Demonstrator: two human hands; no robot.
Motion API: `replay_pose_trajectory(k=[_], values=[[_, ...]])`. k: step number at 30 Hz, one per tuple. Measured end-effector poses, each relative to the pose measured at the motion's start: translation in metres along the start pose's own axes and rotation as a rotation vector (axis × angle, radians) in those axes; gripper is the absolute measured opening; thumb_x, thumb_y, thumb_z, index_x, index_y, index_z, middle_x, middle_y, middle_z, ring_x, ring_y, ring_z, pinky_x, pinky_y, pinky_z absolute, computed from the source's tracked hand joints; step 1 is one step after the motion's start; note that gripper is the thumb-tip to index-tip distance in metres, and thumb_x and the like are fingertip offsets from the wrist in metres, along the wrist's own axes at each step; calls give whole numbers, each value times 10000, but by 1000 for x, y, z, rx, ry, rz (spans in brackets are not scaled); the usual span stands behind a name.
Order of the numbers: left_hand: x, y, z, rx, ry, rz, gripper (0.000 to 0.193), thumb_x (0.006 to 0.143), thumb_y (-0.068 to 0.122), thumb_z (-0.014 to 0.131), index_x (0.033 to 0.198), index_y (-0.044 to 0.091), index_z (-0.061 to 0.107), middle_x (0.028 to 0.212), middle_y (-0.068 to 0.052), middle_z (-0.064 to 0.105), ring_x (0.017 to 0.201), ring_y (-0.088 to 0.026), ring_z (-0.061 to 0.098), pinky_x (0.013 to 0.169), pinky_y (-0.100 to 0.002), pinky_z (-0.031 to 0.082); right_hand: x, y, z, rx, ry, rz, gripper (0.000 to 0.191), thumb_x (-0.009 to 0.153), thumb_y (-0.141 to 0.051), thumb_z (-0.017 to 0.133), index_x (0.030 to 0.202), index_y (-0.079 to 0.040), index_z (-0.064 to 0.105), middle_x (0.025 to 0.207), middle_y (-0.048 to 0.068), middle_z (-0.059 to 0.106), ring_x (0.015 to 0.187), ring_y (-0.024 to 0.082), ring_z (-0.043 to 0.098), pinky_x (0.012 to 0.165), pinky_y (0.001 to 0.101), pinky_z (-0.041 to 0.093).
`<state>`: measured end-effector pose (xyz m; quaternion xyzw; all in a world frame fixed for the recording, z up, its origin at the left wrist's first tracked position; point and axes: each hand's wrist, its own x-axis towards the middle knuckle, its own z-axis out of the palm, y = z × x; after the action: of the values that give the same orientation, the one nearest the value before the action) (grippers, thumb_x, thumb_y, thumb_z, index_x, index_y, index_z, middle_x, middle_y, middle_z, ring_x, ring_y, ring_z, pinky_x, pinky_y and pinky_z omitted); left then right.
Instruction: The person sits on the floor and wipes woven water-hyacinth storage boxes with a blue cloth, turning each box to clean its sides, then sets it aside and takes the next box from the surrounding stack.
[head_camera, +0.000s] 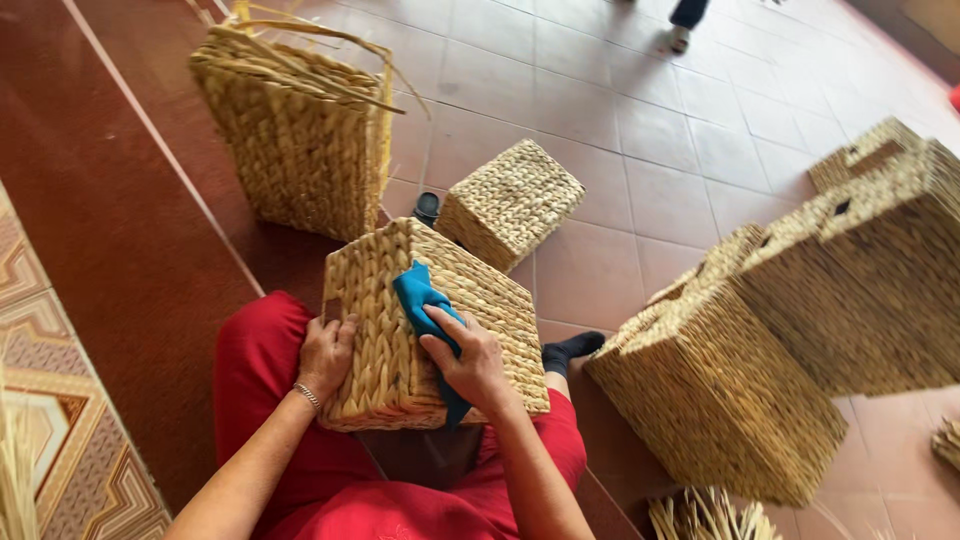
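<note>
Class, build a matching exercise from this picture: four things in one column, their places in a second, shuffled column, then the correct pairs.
Things:
1. blue cloth
2. unfinished basket
3. bracelet
4. stacked baskets

Places:
A. on the left wrist
B. on the tiled floor, far right
C. under the right hand, on the lap basket
D. upper left, loose strands sticking out

Pairs: 1-C, 2-D, 3-A, 4-B
</note>
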<state>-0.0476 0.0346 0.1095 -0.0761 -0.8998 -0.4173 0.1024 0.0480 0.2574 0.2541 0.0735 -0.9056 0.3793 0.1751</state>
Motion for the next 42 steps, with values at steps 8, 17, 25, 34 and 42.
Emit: replay_pose_trajectory(k=[8,17,25,34,42], values=[[7,-3,-5,-74,-37,-50,539,1021,499,477,1018,16,716,1228,-315,584,1082,-475,601,929,-521,504,24,107,15,-100,13,337,453,926,-438,687,1324,-222,682,1195,174,735,1099,363,710,931,432,545],[6,-15,2,-43,-128,-107,558,1018,512,449,1037,18,707,1196,-311,572,1039,-441,614,907,-510,503,-69,242,-6,-394,-101,1130,574,920,-656,505,1404,-368,612,1402,144,630,1307,396,575,1092,515,446],[-2,-15,-1,0,-152,-40,615,1069,520,355,1036,23,716,1118,-296,605,1043,-444,590,956,-503,481,-111,198,7,-273,22,1012,585,944,-634,511,1381,-269,646,1241,214,701,1187,405,650,1016,494,497],[-15,-17,-5,-66,-128,169,566,1090,431,313,1195,27,696,1185,-295,628,1126,-462,551,981,-500,438,-72,-9,11,137,60,147,466,946,-367,717,1350,-147,638,1166,219,714,1042,381,697,871,442,558],[-15,-24,3,72,-142,164,505,1117,355,304,1103,11,674,1165,-248,668,1139,-465,555,986,-485,457,-51,85,11,87,93,315,420,953,-372,691,1314,-159,669,1177,197,732,1078,370,707,908,434,554]])
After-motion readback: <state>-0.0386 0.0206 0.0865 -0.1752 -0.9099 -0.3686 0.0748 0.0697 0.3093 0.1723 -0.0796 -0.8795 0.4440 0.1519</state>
